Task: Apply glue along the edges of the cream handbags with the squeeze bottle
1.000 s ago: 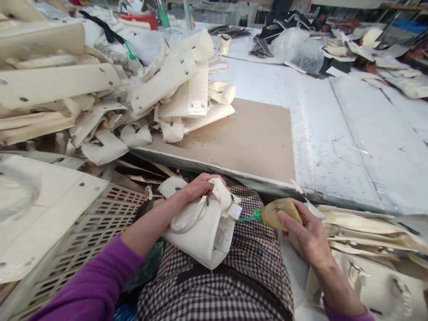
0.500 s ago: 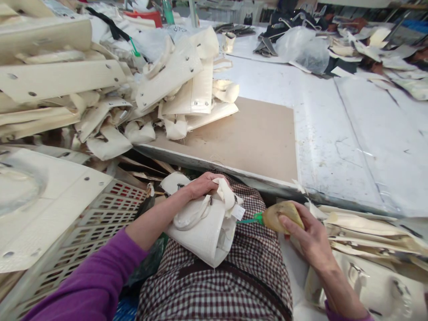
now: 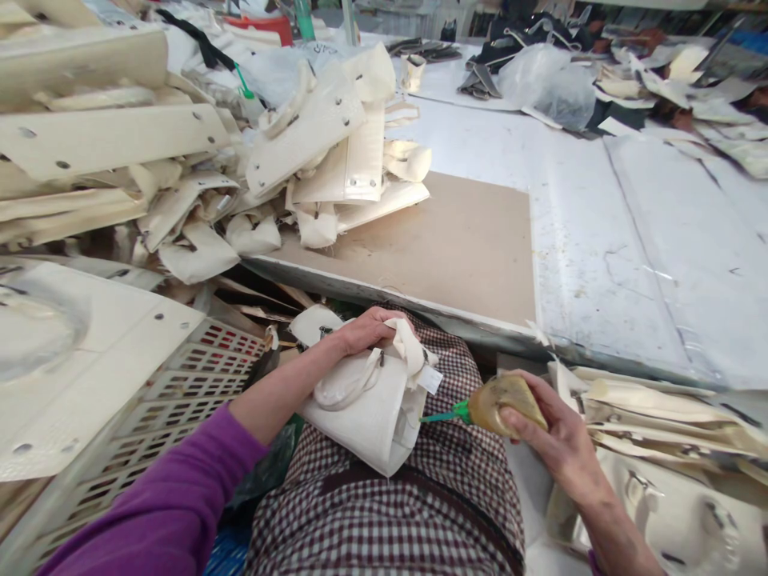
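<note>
1. Left hand (image 3: 375, 324) clamped on the bag (image 3: 357, 408), fingers closed over its upper part
2. Bag on the checked cloth (image 3: 474, 480), crate (image 3: 180, 400) left of it, table (image 3: 600, 240) beyond it
3. Right hand (image 3: 561, 436), right of the bag, wrapped round the bottle (image 3: 501, 406); nozzle (image 3: 442, 416) at the bag's open end (image 3: 408, 436), contact unclear
4. Step in hand, I judge: aiming the nozzle there; next move seems to call for a still bag and fine control

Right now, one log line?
left hand: holding cream bag | right hand: gripping yellow bottle | green nozzle: pointed toward bag's open end
</note>
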